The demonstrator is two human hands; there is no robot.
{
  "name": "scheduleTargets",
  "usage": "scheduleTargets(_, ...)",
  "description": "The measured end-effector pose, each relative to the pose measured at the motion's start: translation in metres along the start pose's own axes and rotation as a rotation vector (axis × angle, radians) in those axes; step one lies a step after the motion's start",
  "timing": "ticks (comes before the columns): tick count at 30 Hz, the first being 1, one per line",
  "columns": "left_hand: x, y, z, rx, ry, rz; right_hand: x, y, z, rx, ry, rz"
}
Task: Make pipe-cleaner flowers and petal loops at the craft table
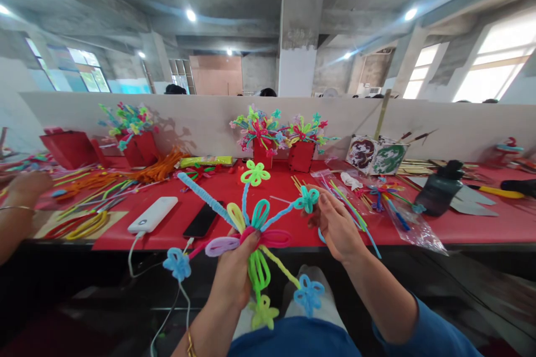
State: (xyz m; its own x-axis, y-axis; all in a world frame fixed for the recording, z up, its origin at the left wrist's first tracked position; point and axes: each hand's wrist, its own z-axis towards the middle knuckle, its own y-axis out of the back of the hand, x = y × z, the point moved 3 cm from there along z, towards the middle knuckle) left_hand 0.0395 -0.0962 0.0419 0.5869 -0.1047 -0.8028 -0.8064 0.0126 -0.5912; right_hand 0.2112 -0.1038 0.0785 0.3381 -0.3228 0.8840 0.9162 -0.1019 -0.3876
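Observation:
My left hand (234, 276) is closed around the centre of a bundle of pipe-cleaner flowers (255, 228), whose stems fan out in green, blue, pink and yellow. My right hand (335, 223) pinches a teal pipe-cleaner flower (307, 199) at the end of one blue stem. Both hands hover in front of the near edge of the red table (481, 226), above my lap.
A white power bank (153, 214) and a black phone (202, 219) lie on the table. Red boxes of finished flowers (262, 136) stand at the back by a white partition. Loose pipe cleaners (92, 192), a dark bottle (439, 189) and plastic bags lie around. Another person's arm (17, 206) rests at left.

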Motion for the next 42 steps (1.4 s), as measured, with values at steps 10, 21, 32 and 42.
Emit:
scheduleTargets(10, -0.001, 0.001, 0.0, -0.032, 0.023, -0.01, 0.002, 0.003, 0.004, 0.032, -0.02, -0.108)
scheduleTargets(21, 0.012, 0.0, -0.003, -0.047, 0.05, -0.009, -0.025, -0.018, -0.004, -0.189, 0.045, 0.381)
scheduleTargets(32, 0.012, -0.005, -0.007, -0.045, 0.095, -0.013, -0.038, -0.028, -0.005, -0.177, -0.008, 0.359)
scheduleTargets(42, 0.018, -0.004, -0.003, -0.023, 0.017, 0.038, -0.034, -0.031, -0.004, -0.182, 0.016, 0.412)
